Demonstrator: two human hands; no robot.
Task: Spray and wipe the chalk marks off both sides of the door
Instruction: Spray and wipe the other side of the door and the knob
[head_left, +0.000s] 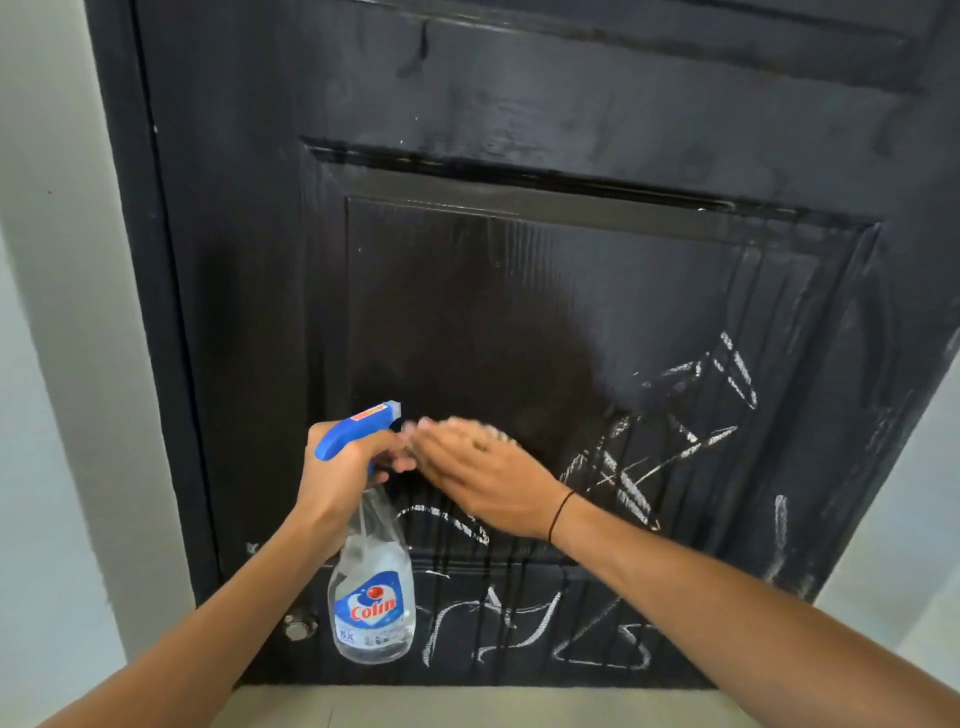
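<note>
Your left hand (340, 467) gripped the spray bottle (371, 582) before the door (519, 312); your right hand (483, 467), blurred, fingers seemingly flat. Chalk marks (623, 478) remained lower right: spraying there first looked wise.

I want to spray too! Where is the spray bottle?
In the head view, lower left: the left hand grips the spray bottle by its blue trigger top, in front of the black door.
</note>
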